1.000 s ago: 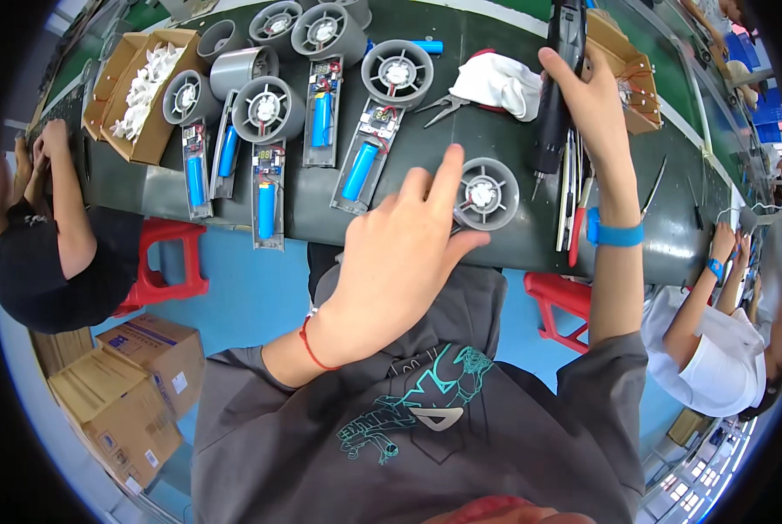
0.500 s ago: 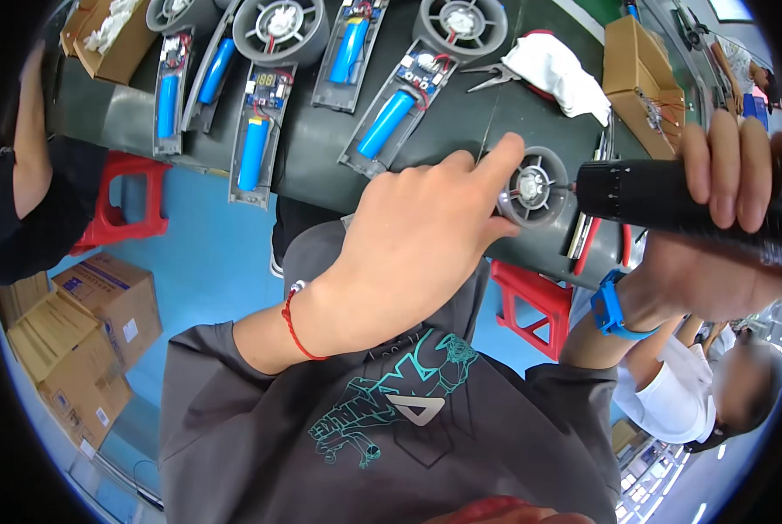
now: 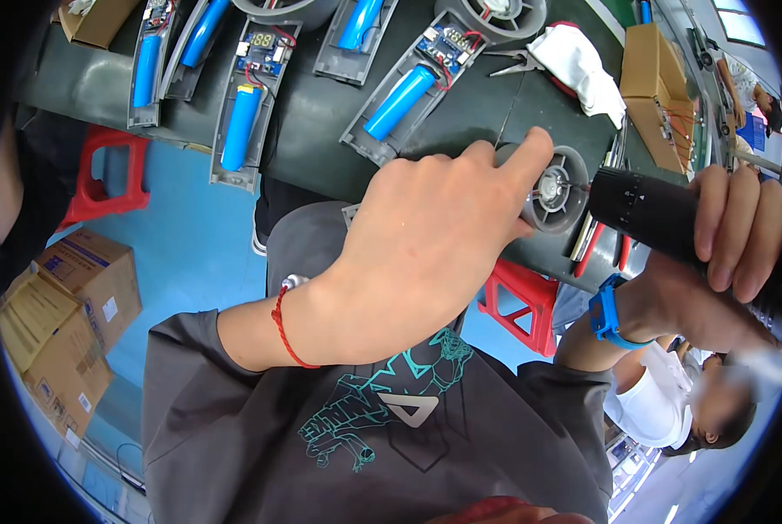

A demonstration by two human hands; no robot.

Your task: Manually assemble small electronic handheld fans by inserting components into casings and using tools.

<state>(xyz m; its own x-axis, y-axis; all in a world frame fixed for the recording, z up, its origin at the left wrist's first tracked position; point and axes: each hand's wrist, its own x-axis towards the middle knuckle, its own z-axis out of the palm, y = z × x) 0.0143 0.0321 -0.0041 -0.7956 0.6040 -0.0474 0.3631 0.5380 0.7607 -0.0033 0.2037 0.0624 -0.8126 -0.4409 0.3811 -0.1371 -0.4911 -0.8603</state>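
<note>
My left hand is closed around a grey round fan housing, thumb below and index finger along its upper rim. White screws or a hub show in its spoked middle. My right hand grips a black electric screwdriver, held sideways, its bit pointing left into the spoked middle. Whether the bit sits in a screw is too small to tell. Beyond my left hand lies an open grey handle shell with a blue battery cell and a circuit board, joined to a larger fan ring.
More grey shells with blue cells lie along the dark table. Pliers lie partly under a white cloth. At right are a cardboard box and red-handled tools. Red stools and people are around.
The view has shifted a little, so the shells sit higher. Both hands, the fan housing and the screwdriver appear slightly lower and further right; the screwdriver's rear end has tilted down.
</note>
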